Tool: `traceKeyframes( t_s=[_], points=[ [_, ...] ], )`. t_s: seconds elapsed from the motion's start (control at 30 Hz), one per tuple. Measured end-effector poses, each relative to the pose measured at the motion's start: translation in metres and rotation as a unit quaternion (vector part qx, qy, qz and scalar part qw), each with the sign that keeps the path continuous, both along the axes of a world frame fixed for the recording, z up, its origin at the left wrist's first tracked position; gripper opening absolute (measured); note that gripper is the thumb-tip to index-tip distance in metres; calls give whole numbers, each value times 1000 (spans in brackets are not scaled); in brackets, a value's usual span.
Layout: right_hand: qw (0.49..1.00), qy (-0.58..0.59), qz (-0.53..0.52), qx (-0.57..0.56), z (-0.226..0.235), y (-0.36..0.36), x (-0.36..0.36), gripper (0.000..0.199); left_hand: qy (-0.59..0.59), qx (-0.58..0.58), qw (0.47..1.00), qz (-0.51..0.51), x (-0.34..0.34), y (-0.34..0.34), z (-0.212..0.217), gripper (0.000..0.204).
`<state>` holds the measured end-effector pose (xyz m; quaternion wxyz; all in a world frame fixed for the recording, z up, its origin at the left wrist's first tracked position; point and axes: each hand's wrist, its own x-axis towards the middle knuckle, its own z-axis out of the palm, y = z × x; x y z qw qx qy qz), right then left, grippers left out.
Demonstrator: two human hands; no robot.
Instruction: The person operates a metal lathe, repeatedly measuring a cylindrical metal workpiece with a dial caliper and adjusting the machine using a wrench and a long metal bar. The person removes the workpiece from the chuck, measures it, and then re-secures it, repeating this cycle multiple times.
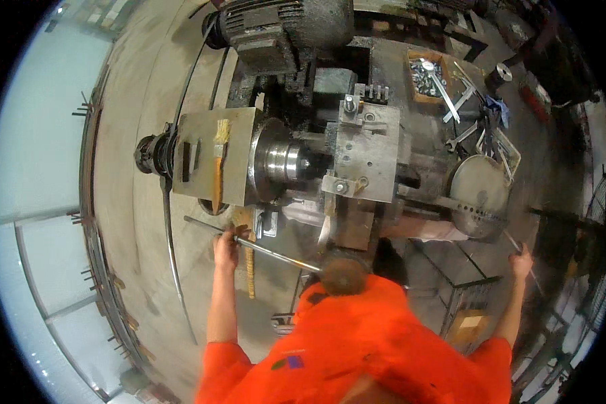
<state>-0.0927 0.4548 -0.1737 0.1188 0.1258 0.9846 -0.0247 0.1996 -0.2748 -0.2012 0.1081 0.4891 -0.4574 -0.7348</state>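
Note:
My left hand (226, 248) is closed around a long metal rod (276, 255), which slants down to the right. Its lower end reaches a round brown thing (344, 273) against my orange shirt; I cannot tell whether they are joined. Far to the right, my right hand (520, 260) is closed on a thin metal rod (511, 239), seen only in part beside a large grey disc (479, 182). Ahead of me stands a lathe-like machine with a shiny round metal part (283, 163) facing a thick bolted steel block (374, 155).
A wooden-handled brush (218, 168) lies on the machine's flat cover (242, 145). At the back is a large motor (283, 27). To the right are a box of small metal parts (417, 97), a caliper (442, 91) and wrenches (462, 137). A wire-frame stand (454, 286) is below.

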Motion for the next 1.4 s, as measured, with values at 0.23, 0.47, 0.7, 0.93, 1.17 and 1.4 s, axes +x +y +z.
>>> traceKeyframes(
  t_s=[0.23,0.47,0.7,0.93,1.17,1.4],
  points=[
    [998,23,-48,22,-53,32,76,57,-231,-104,956,-146,50,-35,-81,38],
    [995,59,-77,14,-62,11,118,51,-322,-589,575,-467,33,-26,-167,35],
    [991,15,-81,-103,-36,15,128,43,-313,-580,504,-559,4,-43,-113,37],
    [991,-26,-131,9,-75,138,216,36,-139,-116,979,89,49,-21,-26,45],
    [989,-25,-142,-22,-47,64,240,30,6,-20,978,206,-25,19,-11,45],
    [959,11,-262,-106,-77,65,288,32,-21,-4,967,255,-37,14,-17,29]
  ],
)
